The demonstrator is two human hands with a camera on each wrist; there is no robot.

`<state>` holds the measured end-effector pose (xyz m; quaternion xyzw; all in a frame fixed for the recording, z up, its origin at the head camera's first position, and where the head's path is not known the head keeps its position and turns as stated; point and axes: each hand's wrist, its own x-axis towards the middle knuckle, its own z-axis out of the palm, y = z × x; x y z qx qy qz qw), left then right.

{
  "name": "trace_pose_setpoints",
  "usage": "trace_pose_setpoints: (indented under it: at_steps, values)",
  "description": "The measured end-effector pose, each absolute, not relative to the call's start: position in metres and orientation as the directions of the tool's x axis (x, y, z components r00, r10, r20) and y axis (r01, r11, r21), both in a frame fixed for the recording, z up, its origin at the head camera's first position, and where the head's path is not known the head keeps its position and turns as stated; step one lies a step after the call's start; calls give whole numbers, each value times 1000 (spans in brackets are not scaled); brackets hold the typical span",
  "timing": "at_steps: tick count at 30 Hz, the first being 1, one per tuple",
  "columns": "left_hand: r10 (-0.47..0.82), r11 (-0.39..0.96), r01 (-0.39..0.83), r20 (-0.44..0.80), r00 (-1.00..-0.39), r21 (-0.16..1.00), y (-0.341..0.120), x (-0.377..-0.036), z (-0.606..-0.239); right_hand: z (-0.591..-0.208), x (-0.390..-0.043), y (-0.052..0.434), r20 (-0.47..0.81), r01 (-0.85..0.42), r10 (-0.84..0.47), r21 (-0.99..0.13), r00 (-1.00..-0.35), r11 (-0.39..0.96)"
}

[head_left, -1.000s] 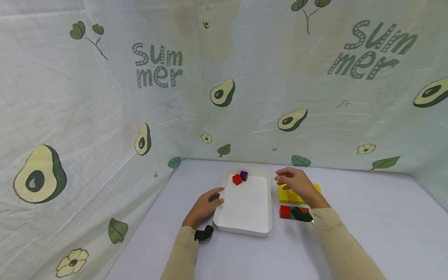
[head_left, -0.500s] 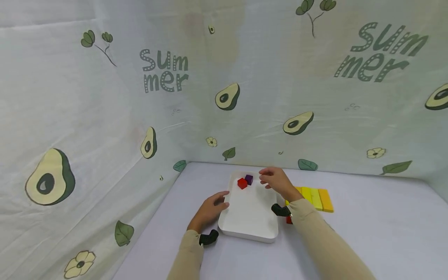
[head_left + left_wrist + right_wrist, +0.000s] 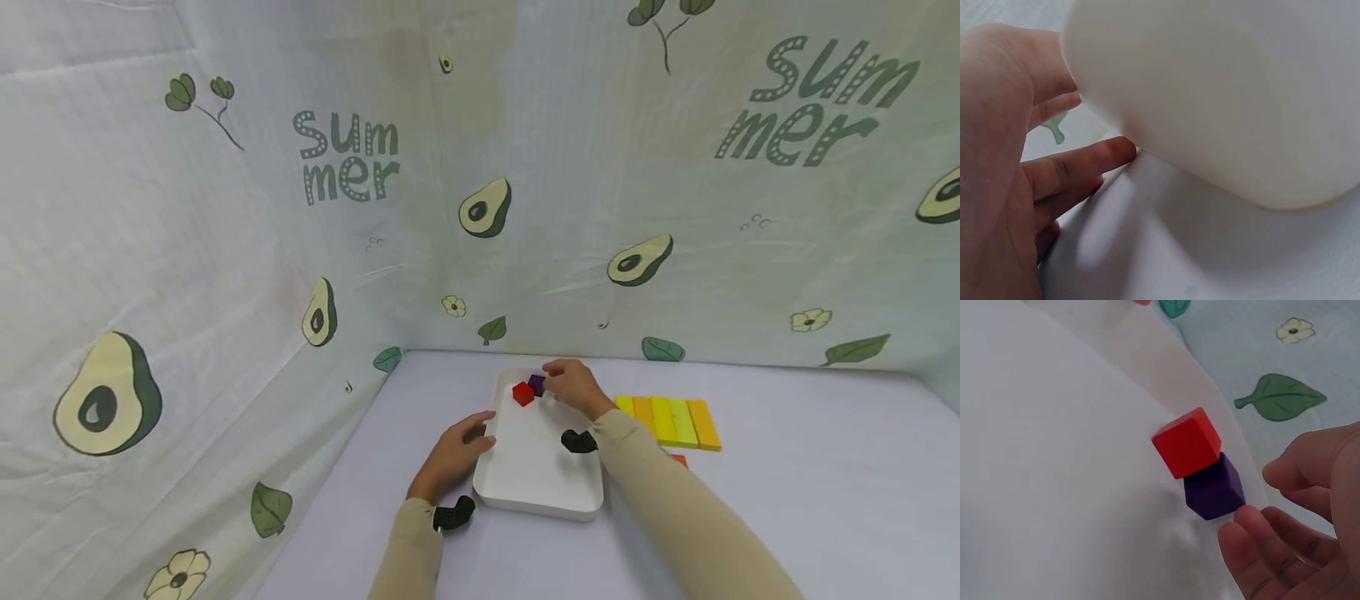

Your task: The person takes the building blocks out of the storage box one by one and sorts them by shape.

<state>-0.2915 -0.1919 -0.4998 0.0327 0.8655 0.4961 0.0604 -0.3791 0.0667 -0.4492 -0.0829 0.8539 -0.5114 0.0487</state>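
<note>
A shallow white tray (image 3: 528, 475) lies on the table. At its far end sit a red cube (image 3: 523, 393) and a purple cube (image 3: 536, 384), touching each other in the right wrist view. My right hand (image 3: 573, 386) is over the tray's far right corner beside the purple cube. Its thumb and fingers (image 3: 1259, 534) are parted and the fingertips come right up to that cube; whether they touch it I cannot tell. At the tray's left side, my left hand (image 3: 452, 454) rests against the wall, with fairly straight fingers (image 3: 1085, 165) and thumb apart.
Right of the tray lies a row of yellow and orange blocks (image 3: 667, 421). A bit of a red block (image 3: 679, 459) shows past the right sleeve (image 3: 660, 492), which hides the rest there. A printed cloth (image 3: 555, 275) stands behind the table.
My right hand has moved left from above the yellow blocks, over the tray, to the purple cube. The left hand stays at the tray's left side. The view has shifted slightly.
</note>
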Motion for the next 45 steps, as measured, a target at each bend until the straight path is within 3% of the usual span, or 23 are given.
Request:
trace_pose_setpoints:
  at_steps: [8, 45]
  values:
    - [112, 514, 4, -62, -992, 858, -188, -289, -498, -461, -382, 59, 7, -97, -161, -821, -987, 563]
    - [121, 531, 10, -64, -991, 847, -193, -292, -502, -472, -379, 48, 20, -35, -33, -815, -999, 578]
